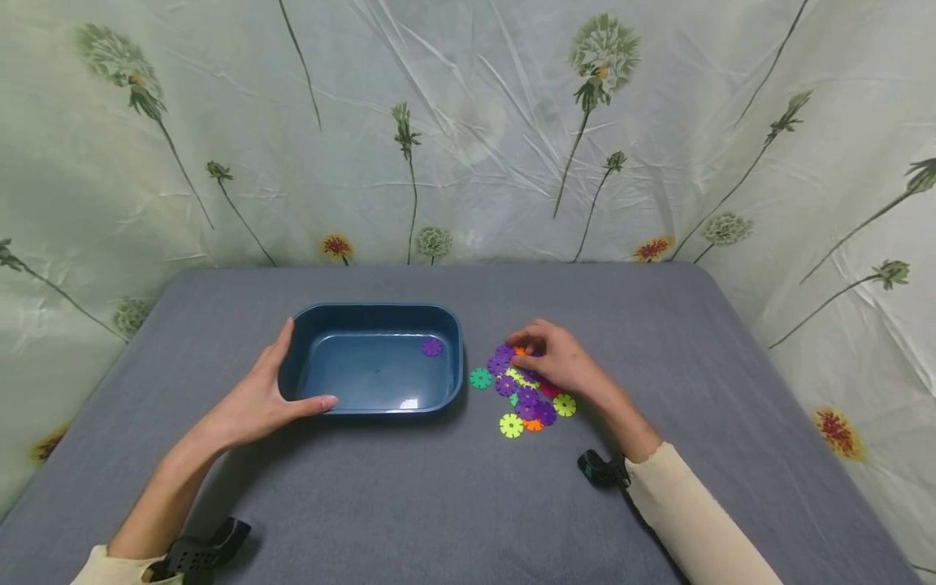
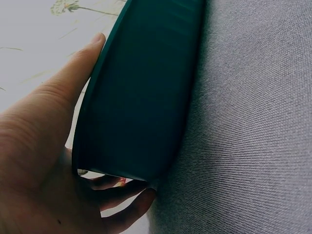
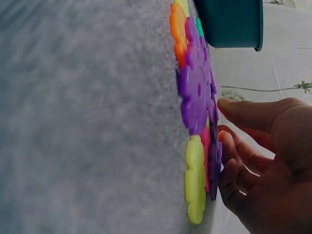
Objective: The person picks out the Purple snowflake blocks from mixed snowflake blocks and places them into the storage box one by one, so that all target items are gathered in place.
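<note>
My left hand (image 1: 256,398) grips the left end of a dark blue plastic tub (image 1: 376,409), its thumb along the front rim and its fingers around the end wall. One purple notched disc (image 1: 432,347) lies inside the tub, towards its right end. To the right of the tub is a loose pile of flower-shaped plastic discs, mostly purple (image 1: 526,396), with some yellow (image 1: 511,426), orange and green ones. Over the far side of this pile is my right hand (image 1: 559,356), thumb and fingers apart and bent down at the discs. No disc shows lifted in it.
A grey cloth covers the table (image 1: 409,504). Behind it hangs a pale curtain (image 1: 483,146) printed with dandelions. A green disc (image 1: 480,379) lies between the pile and the tub's right wall. Black camera mounts (image 1: 603,470) sit on both wrists.
</note>
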The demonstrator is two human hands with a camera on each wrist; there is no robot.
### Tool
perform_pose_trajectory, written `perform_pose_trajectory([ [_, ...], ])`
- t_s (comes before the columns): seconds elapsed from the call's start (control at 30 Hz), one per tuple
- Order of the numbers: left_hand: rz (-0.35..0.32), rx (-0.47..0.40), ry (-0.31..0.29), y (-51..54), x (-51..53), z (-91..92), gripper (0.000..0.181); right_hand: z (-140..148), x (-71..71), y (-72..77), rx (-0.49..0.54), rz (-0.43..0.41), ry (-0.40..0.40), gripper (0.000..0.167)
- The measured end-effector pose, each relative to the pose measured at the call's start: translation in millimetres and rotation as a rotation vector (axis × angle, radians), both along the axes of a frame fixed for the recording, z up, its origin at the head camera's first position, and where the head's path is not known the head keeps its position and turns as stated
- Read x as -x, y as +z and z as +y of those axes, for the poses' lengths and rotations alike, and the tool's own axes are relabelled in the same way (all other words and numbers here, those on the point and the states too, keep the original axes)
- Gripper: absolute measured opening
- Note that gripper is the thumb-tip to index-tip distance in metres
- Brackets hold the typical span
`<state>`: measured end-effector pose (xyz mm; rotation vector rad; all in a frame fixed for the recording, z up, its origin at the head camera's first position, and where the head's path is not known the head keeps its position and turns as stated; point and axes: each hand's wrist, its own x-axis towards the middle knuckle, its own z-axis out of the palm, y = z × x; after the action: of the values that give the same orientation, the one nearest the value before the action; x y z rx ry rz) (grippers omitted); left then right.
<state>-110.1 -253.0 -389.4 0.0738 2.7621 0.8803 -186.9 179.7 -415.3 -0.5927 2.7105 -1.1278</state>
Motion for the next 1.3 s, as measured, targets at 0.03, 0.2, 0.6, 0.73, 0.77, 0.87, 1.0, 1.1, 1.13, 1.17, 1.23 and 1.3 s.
perform_pose_trajectory([
  [0.03,0.0,0.001,-0.001,0.0,-0.1,-0.3,0.139,-1,0.5,0.3,-0.01,0.004,0.003,0.029],
  [0.2,0.002,0.0,-0.004,0.4,0.3,-0.2,0.139,-5,2.8,2.9,-0.054,-0.02,-0.003,0.033],
  [0.6,0.013,-0.007,-0.007,1.1,1.3,-0.2,0.138,-11,8.1,5.4,-0.052,-0.052,-0.011,0.028],
  [0.73,0.013,-0.005,-0.006,2.3,0.8,-0.6,0.138,-11,8.1,3.7,-0.03,-0.049,-0.029,0.025],
  [0.77,0.014,-0.004,-0.005,2.5,0.5,-1.1,0.138,-12,8.3,3.0,-0.023,-0.05,-0.033,0.024],
  [0.87,0.012,-0.004,-0.003,3.5,-0.1,-1.5,0.138,-13,9.2,1.7,0.005,-0.055,-0.041,0.02],
  [1.0,0.011,-0.013,-0.009,3.3,-0.5,-1.7,0.138,-14,9.0,2.2,0.028,-0.065,-0.047,0.014],
  [1.1,0.012,-0.021,-0.013,2.0,-0.5,-1.7,0.138,-14,8.0,3.0,0.044,-0.066,-0.05,0.011],
  [1.13,0.012,-0.021,-0.013,1.2,-0.5,-1.7,0.138,-14,7.5,3.3,0.051,-0.067,-0.052,0.011],
  [1.17,0.011,-0.019,-0.013,0.3,-0.4,-1.8,0.138,-14,7.0,3.5,0.057,-0.069,-0.054,0.01],
  [1.23,0.01,-0.017,-0.013,-0.4,0.2,-1.5,0.138,-15,6.0,5.2,0.067,-0.074,-0.06,0.01],
  [1.3,0.013,-0.017,-0.011,-0.4,0.8,-1.3,0.138,-16,6.1,7.0,0.069,-0.066,-0.064,0.011],
])
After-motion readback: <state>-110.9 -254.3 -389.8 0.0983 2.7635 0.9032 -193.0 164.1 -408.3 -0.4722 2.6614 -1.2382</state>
